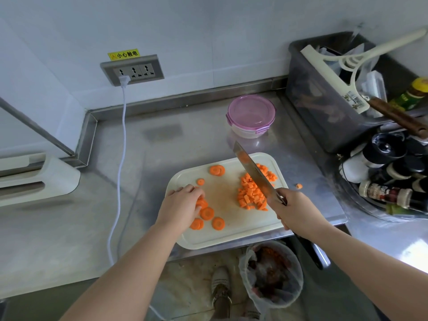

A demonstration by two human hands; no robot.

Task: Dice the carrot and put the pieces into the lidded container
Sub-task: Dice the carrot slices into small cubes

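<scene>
— Where are the hands?

— Both are over the white plastic cutting board (231, 235), which lies at the front edge of the stainless-steel counter (162, 147). The left hand (179, 206) is palm down at the board's left side, with its fingers curled onto a small cluster of round orange carrot slices (206, 213). The right hand (294, 209) is wrapped around the handle of a broad steel-bladed kitchen knife (254, 172).

— And the blade?

— It slants over the pile of small orange carrot dice (251, 193) on the right half of the board, with its tip pointing away from the person. I cannot tell whether the edge touches the pile.

— Any other carrot?

— A few more slices lie loose near the left hand, with two more toward the far edge. One stray orange carrot cube (299, 186) sits on the counter just beside the board's right edge.

— The container?

— The round clear plastic container with a pink clip-on lid (251, 114) stands behind the board, well apart from it and near the back wall. The lid is on.

— Below the counter?

— A bag-lined waste bin (273, 274) stands on the floor.
</scene>
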